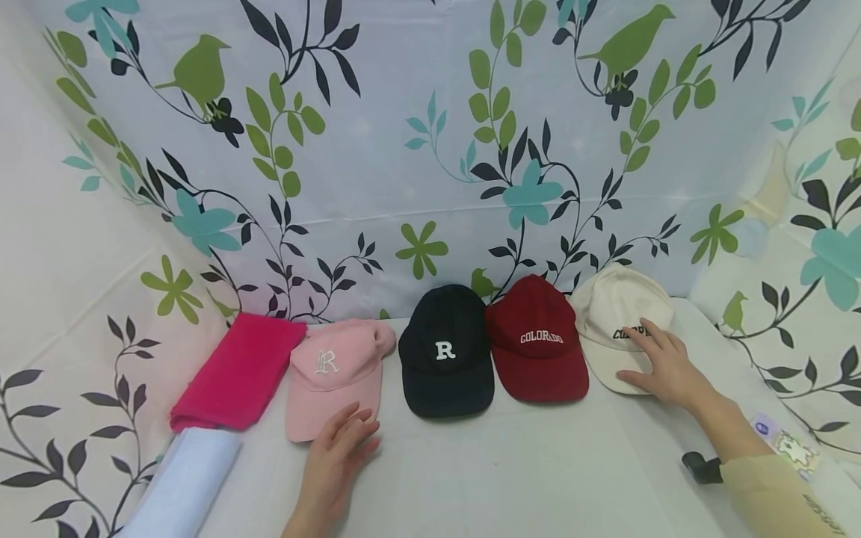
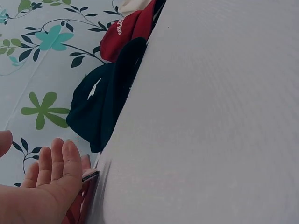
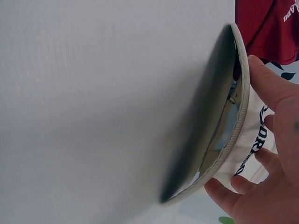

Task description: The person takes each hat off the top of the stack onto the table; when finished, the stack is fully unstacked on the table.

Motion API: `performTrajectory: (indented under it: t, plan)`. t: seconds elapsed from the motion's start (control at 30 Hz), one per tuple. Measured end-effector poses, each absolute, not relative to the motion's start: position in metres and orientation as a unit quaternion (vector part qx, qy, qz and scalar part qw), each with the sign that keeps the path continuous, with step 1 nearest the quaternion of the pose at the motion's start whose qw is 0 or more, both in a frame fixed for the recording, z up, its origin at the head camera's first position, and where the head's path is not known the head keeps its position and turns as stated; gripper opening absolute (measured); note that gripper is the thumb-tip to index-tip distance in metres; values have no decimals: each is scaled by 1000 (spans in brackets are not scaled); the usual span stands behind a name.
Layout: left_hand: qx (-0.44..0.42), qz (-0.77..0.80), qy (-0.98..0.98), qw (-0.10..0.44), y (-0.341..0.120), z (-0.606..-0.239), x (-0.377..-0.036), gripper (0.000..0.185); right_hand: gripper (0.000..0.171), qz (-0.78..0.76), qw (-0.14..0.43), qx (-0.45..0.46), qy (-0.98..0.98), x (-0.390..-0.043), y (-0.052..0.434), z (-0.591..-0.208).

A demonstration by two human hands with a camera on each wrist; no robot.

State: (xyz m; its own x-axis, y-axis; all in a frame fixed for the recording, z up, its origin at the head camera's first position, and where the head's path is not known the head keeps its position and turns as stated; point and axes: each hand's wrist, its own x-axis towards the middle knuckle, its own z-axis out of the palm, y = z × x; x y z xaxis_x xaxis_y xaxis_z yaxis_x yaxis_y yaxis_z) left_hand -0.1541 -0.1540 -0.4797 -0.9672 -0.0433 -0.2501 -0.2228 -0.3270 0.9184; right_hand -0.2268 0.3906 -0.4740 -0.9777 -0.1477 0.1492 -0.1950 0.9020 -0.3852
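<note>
Over the cream cap (image 1: pixel 619 299), at the right end of a row of caps, my right hand (image 1: pixel 673 370) spreads its fingers. In the right wrist view the thumb (image 3: pixel 268 81) lies by one side of the brim (image 3: pixel 238 126), and a finger lies by the other side; firm contact cannot be made out. My left hand (image 1: pixel 336 456) hovers with loose fingers at the brim of the pink cap (image 1: pixel 336 373), holding nothing. Between them sit a black cap (image 1: pixel 447 373) with a white R and a dark red cap (image 1: pixel 538 366) lettered COLORADO.
Folded bright pink cloth (image 1: pixel 235 373) lies left of the caps, with a light blue cloth (image 1: pixel 184 478) nearer me. A patterned curtain (image 1: pixel 403 164) rises behind the white table covering (image 1: pixel 538 478). Near my right forearm are a small black object (image 1: pixel 701 468) and a printed card (image 1: pixel 787 444).
</note>
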Motion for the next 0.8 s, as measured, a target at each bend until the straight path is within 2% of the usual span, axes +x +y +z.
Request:
performTrajectory:
  t: [0.27, 0.57, 0.8]
  plan:
    - [-109, 809, 576, 42, -168, -477, -147, 57, 77, 193, 84, 85, -974, -226, 389, -472]
    - [-84, 820, 566, 5, -187, -479, -137, 43, 76, 187, 116, 81, -972, -231, 371, -458]
    - [-127, 811, 572, 10, -197, -478, -134, 54, 74, 196, 140, 101, -965, -237, 349, -442]
